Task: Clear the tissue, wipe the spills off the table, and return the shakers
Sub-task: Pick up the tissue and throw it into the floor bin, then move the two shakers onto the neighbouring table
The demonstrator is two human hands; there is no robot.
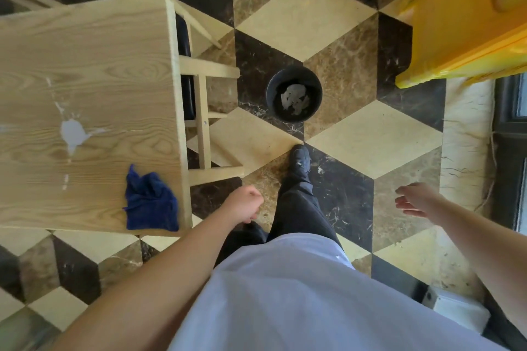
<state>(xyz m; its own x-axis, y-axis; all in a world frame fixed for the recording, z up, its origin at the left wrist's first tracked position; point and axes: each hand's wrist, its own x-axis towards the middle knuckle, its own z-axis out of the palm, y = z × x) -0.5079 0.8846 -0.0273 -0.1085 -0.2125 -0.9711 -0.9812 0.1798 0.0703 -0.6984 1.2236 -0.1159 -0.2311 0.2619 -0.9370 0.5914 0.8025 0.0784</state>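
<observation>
Crumpled white tissue [294, 98] lies inside a black round bin [313, 85] on the floor ahead of me. On the light wooden table [85, 51] at the left, a white spill [73, 134] spreads with thin streaks above and below it. A crumpled blue cloth [151, 201] rests at the table's near right corner. My left hand [245, 204] hangs in a loose fist just right of that corner, holding nothing. My right hand [413, 199] is out to the right over the floor, fingers apart and empty. No shakers are in view.
A wooden chair [205, 122] with a dark seat is tucked against the table's right edge. A yellow plastic bin or sign [467, 23] stands at the upper right. A dark window frame [510, 122] runs along the right. My foot [299, 158] stands on the patterned marble floor.
</observation>
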